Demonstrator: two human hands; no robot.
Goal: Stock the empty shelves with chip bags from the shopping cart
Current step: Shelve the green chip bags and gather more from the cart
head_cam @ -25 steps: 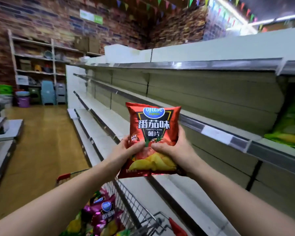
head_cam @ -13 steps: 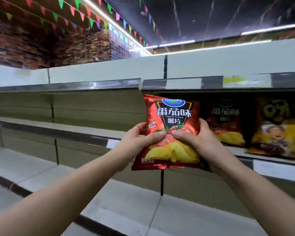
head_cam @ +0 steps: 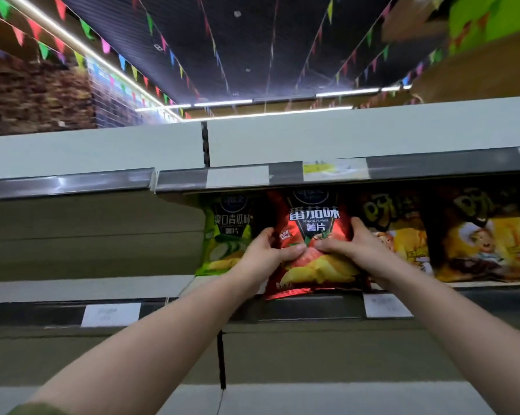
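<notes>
Both hands hold the red tomato chip bag (head_cam: 314,235) upright at the front edge of the shelf (head_cam: 312,307). Left hand (head_cam: 267,254) grips the bag's left side, thumb curled across the front; right hand (head_cam: 354,250) grips the right side the same way, thumb tips nearly meeting at bag centre. The bag's bottom sits at the shelf lip, its top tucked under the upper shelf rail (head_cam: 252,178). Green cucumber chip bag (head_cam: 227,235) stands just left of it, partly behind the left hand. Yellow chip bags (head_cam: 477,235) stand to the right, the nearest just beside the right hand. Shelf section further left holds nothing. White price tag (head_cam: 386,305) on shelf edge below right wrist.
</notes>
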